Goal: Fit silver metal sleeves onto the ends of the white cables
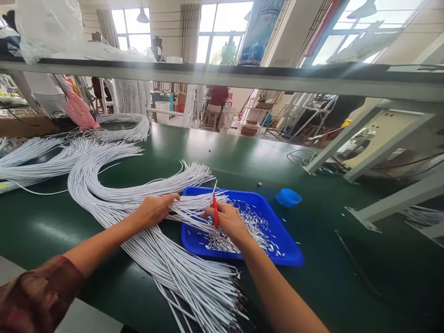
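Note:
My left hand (pixel 156 210) is closed around a bunch of white wires (pixel 194 203) whose ends reach over a blue tray (pixel 291 256). In my right hand (pixel 229 222) is a pair of red-handled scissors (pixel 215 212), tip pointing up, just beside those wire ends. Many small shiny metal pieces (pixel 255 226) lie scattered in the tray under my right hand. A thick bundle of white wires (pixel 187 273) curves beneath my left forearm, its dark-tipped ends fanned out toward the front. Another group of wire ends (pixel 197 172) rests behind the tray.
A small blue bowl (pixel 288 198) stands right of the tray on the green table (pixel 312 231). More wire bundles (pixel 31 159) and a pink fan (pixel 81 111) are at the left. A shelf beam (pixel 222 74) crosses above; metal legs (pixel 391 208) stand at right. People sit farther back.

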### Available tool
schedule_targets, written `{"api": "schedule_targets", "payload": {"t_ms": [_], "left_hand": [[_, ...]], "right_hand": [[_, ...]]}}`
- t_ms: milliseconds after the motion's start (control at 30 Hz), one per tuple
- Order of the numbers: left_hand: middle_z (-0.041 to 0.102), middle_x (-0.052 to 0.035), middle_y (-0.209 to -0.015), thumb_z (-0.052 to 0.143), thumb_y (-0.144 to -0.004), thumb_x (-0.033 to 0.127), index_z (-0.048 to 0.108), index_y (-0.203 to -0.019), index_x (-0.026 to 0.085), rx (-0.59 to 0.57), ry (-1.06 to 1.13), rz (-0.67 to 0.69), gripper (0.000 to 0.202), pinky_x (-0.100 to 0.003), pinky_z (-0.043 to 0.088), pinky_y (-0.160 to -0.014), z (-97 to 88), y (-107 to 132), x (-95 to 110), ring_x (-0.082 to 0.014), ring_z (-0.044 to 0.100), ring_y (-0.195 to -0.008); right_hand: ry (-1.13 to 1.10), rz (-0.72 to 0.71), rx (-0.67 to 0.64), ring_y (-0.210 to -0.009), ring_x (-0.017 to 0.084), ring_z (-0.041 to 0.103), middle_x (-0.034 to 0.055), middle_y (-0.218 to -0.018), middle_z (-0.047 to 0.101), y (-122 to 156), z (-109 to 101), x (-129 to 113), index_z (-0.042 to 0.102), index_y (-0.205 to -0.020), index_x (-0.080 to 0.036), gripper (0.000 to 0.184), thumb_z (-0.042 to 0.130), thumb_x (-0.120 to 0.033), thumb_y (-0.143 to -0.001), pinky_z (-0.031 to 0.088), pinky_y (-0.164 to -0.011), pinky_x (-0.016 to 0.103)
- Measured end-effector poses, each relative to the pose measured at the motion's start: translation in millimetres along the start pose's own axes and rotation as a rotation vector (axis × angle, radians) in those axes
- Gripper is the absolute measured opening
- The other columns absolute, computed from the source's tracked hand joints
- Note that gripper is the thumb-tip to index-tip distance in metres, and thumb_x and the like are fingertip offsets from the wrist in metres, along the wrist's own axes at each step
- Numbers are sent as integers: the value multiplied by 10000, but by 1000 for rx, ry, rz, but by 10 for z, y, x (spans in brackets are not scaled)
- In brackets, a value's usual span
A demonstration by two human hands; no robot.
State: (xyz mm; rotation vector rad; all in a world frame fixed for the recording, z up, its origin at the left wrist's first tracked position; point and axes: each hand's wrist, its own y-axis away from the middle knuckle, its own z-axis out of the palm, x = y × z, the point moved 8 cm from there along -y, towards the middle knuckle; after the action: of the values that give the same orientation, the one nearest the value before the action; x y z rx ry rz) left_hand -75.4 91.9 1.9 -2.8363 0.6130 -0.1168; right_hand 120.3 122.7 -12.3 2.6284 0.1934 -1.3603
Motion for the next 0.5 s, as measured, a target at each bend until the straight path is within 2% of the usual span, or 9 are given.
{"api": "schedule_targets", "payload": {"t_ms": [100, 200, 267, 333, 400, 500], "left_hand": [[674, -13, -895, 429, -757, 94, 437, -1106, 205, 38, 33, -35, 366, -227, 365, -526, 76, 43, -28, -156, 611, -602], [668, -3, -815, 415, -778, 96, 482, -1048, 200, 50, 69, -13, 298, -226, 375, -527, 105, 56, -25, -154, 602, -583], [666, -10, -909, 411, -765, 67, 542, -959, 214, 43, 92, 30, 277, -216, 384, -538, 96, 63, -28, -136, 606, -610], [643, -5, -1035, 414, -715, 12, 600, -793, 212, 37, 136, 93, 284, -196, 396, -570, 60, 70, -39, -111, 614, -667], [636, 5, -1064, 409, -670, -30, 619, -661, 196, 46, 192, 140, 309, -178, 404, -602, 6, 68, -70, -99, 618, -716], [665, 2, -997, 412, -670, -42, 670, -725, 208, 66, 231, 151, 363, -179, 419, -618, -46, 33, -127, -102, 620, -716]], "right_hand": [[-106, 16, -44, -493, 111, 460, 22, -594, 644, -38, 38, 35, 685, -649, -151, 206, 520, -274, -660, 326, -469, 211], [-186, 33, -65, -465, 98, 426, 43, -632, 664, -78, 68, 71, 665, -673, -133, 215, 513, -286, -672, 327, -455, 211], [-188, 40, -65, -453, 95, 410, 44, -632, 663, -114, 76, 102, 654, -686, -133, 221, 508, -299, -687, 324, -451, 214], [-177, 39, -57, -455, 96, 408, 31, -605, 646, -151, 71, 132, 646, -669, -144, 205, 525, -308, -687, 311, -452, 216], [-160, 29, -56, -468, 100, 415, -1, -550, 602, -181, 66, 149, 632, -626, -162, 166, 559, -306, -667, 287, -457, 215], [-156, 9, -98, -468, 93, 397, -54, -458, 485, -193, 98, 144, 586, -562, -176, 129, 595, -281, -636, 255, -465, 211]]}}
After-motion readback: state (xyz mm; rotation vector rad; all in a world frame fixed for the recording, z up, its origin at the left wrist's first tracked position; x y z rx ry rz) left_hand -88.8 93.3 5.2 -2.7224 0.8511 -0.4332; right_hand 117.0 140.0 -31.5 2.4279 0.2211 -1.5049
